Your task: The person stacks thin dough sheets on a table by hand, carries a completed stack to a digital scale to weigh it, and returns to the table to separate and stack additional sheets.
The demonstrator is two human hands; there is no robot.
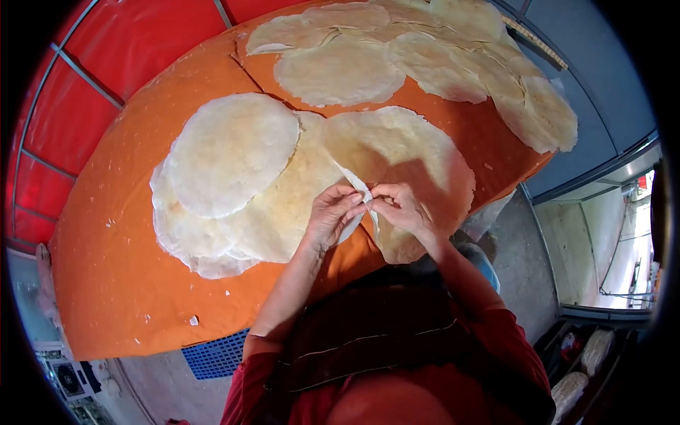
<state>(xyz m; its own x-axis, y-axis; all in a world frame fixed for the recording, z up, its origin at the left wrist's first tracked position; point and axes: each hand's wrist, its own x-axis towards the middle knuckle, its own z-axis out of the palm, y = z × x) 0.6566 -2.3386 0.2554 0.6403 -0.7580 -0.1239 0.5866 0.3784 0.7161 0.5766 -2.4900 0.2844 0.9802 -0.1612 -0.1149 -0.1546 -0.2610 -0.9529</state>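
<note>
A large, thin round flatbread [432, 152] lies on the orange cloth in front of me, its left edge lifted and folded up. My left hand [333, 214] pinches that raised edge between thumb and fingers. Close beside it, my right hand [402, 208] is closed on the same edge, the fingertips of both hands nearly touching. To the left, several flatbreads [283, 219] overlap, with a pale round flatbread [234, 156] on top. Part of the held edge is hidden behind my fingers.
An orange cloth [134, 255] covers the big rounded table. Several more flatbreads [340, 71] overlap along its far side. A blue plastic crate [216, 355] stands below the near edge. White crumbs [193, 321] dot the cloth. Red sheeting [163, 42] hangs at the left.
</note>
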